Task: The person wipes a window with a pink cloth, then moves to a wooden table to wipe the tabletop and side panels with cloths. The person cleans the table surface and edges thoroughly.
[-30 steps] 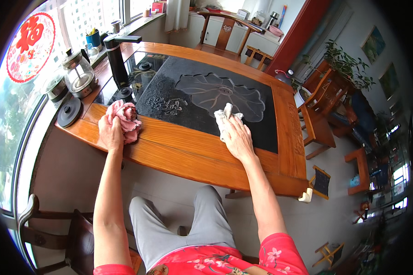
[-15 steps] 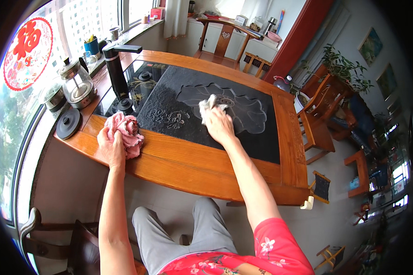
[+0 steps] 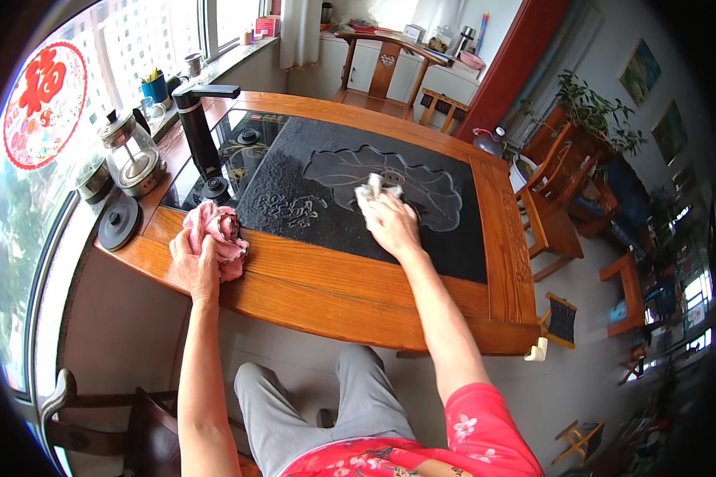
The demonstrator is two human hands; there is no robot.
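My right hand [image 3: 395, 226] presses a crumpled whitish cloth [image 3: 371, 196] onto the black stone tea tray [image 3: 286, 151], near the lower edge of its carved leaf-shaped hollow [image 3: 437, 191]. Fingers are bent over the cloth and hide part of it. At the near left edge of the wooden table [image 3: 310, 274], my left hand [image 3: 196, 265] grips a bunched pink towel [image 3: 221, 234], its thumb lying along the side. Something dark shows in the towel's folds, too unclear to name. Beyond that towel a small black knobbed lid [image 3: 215, 188] sits on the glossy panel.
A black tap-like dispenser [image 3: 199, 131] rises at the table's left. Beside it stand a glass kettle [image 3: 133, 155] and a round black lid [image 3: 120, 223]. Wooden chairs [image 3: 382, 67] are beyond the table and to its right. The window sill [image 3: 235, 60] runs along the left.
My right hand has slid the whitish cloth slightly right and toward me over the stone. My left hand still grips the pink towel in about the same place. The view has shifted a little.
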